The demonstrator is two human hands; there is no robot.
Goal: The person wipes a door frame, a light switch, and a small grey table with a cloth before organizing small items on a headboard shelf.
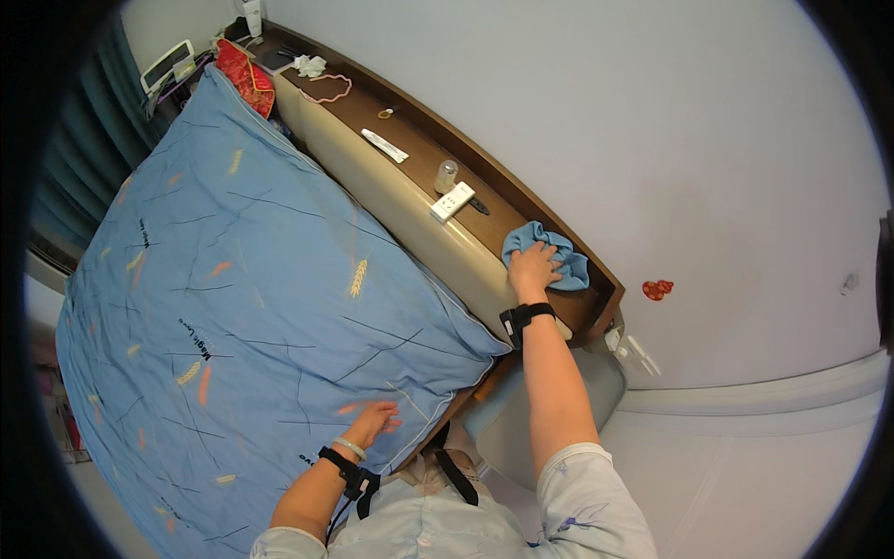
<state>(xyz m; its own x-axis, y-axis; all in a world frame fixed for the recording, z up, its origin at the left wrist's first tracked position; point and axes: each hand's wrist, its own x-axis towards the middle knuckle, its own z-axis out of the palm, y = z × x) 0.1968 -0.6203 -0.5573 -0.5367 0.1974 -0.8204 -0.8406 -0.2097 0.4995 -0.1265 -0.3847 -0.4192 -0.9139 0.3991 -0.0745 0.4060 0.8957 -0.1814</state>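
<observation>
My right hand presses down on a crumpled blue cloth, its fingers curled into the folds. The cloth lies at the near right end of the brown shelf that tops the bed's headboard. Over the near edge of the bed, my left hand is held with fingers loosely apart and nothing in it. Beneath it spreads a blue patterned quilt; whether the hand touches it I cannot tell.
Along the shelf lie a white power strip, a small clear jar, a white tube, a pink cord and crumpled tissue. A red cushion sits at the far corner. A grey stool-like seat stands beside the bed.
</observation>
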